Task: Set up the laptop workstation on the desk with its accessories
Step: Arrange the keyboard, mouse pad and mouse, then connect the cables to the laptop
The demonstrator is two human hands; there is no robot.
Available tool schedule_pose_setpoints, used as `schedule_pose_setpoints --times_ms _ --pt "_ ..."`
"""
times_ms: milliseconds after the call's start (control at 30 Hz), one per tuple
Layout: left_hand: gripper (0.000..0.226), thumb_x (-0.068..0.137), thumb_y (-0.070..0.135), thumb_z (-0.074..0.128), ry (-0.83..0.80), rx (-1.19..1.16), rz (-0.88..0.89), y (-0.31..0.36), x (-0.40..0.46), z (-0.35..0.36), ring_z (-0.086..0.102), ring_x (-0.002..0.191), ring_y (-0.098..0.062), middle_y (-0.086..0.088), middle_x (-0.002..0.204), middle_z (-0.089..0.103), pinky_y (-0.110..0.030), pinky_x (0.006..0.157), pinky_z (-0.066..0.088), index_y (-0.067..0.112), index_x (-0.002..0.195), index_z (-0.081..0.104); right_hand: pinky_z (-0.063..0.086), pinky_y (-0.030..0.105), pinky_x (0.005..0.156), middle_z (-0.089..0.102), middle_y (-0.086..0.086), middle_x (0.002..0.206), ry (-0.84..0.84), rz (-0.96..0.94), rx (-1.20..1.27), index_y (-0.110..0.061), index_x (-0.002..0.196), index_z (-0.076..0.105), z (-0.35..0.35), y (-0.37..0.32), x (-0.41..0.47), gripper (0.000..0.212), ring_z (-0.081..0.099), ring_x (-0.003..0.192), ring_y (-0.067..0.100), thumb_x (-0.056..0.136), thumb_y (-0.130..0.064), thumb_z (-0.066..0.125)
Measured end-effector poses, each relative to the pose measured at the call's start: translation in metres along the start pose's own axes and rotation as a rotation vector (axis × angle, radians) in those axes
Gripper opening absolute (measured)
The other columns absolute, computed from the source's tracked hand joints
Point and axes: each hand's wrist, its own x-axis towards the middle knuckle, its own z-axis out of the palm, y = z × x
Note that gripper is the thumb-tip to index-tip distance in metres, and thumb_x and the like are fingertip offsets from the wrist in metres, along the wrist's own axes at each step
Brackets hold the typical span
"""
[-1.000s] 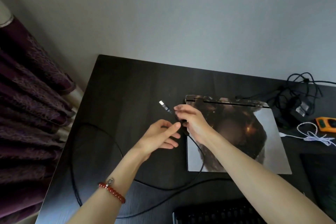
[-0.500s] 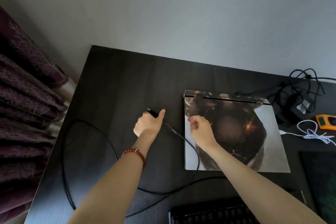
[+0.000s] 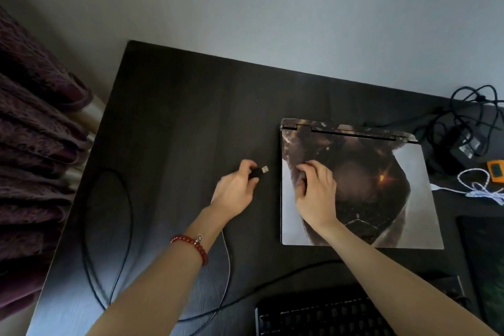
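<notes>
A closed laptop (image 3: 409,194) with a dark printed lid lies on the dark desk (image 3: 177,106). My left hand (image 3: 237,188) grips a black USB plug (image 3: 259,172), its metal tip pointing right toward the laptop's left edge, a short gap away. The plug's black cable (image 3: 109,226) loops over the desk to the left and runs back toward a black keyboard (image 3: 321,316) at the bottom edge. My right hand (image 3: 313,188) rests on the lid near its left side, fingers curled, holding nothing.
A tangle of black cables with a power adapter (image 3: 463,142) lies at the back right. A white cable (image 3: 480,188) and an orange device (image 3: 496,172) sit right of the laptop. A dark mat (image 3: 485,259) is at the far right. Purple curtains (image 3: 35,158) hang left.
The plug passed from my right hand to my left. My left hand turned it to point right and moved it toward the laptop's left edge. My right hand settled on the lid.
</notes>
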Motion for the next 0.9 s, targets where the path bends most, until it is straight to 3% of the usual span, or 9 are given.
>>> schedule_pose_setpoints --times_ms 200,400,900 --pt "0.023 0.08 0.007 0.066 0.225 0.16 0.235 0.003 0.005 0.023 0.058 0.084 -0.029 -0.01 0.092 0.061 -0.038 0.066 0.046 0.009 0.102 0.067 0.04 0.045 0.1 0.053 0.01 0.124 0.03 -0.052 -0.032 -0.013 0.113 0.056 0.005 0.008 -0.004 0.032 0.046 0.118 0.028 0.085 -0.021 0.042" --pt "0.026 0.071 0.007 0.075 0.308 0.211 0.312 -0.005 0.004 0.028 0.054 0.078 -0.022 -0.005 0.08 0.061 -0.032 0.063 0.042 0.013 0.096 0.071 0.037 0.045 0.102 0.052 0.01 0.126 0.041 -0.026 -0.063 -0.014 0.115 0.055 0.014 0.007 -0.007 0.043 0.04 0.121 0.026 0.082 -0.027 0.029" --pt "0.027 0.069 0.004 0.075 0.35 0.226 0.283 -0.007 0.002 0.037 0.058 0.071 -0.024 -0.006 0.077 0.06 -0.033 0.061 0.042 0.012 0.094 0.071 0.036 0.048 0.101 0.053 0.011 0.126 0.072 -0.031 -0.074 -0.013 0.116 0.054 0.017 0.006 -0.007 0.046 0.03 0.121 0.021 0.079 -0.025 0.029"
